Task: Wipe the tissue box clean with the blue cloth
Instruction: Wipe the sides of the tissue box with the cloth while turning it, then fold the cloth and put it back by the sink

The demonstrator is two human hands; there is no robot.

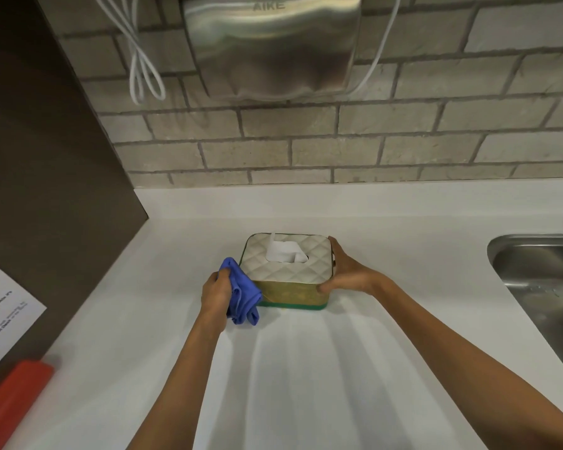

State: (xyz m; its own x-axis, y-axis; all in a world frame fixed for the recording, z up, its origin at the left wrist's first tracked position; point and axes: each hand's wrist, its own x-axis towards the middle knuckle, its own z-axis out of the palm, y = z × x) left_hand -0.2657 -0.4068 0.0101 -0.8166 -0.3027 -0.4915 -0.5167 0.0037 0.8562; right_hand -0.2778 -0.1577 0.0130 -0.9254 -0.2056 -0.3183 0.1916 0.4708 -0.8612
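From the head camera I see the tissue box (288,274) sitting on the white counter (306,368), left of the steel sink (540,287). My left hand (216,292) is closed around the bunched blue cloth (241,292), pressing it against the box's left side. My right hand (346,274) grips the box's right edge, fingers (333,243) spread along it, thumb at the near corner.

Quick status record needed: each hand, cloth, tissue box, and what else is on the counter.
left hand: grips bunched blue cloth against the box's left side
right hand: steadies tissue box at its right side
tissue box: upright on white counter, tissue showing in the top slot
nearby: sink at right; red object and paper sheet at left
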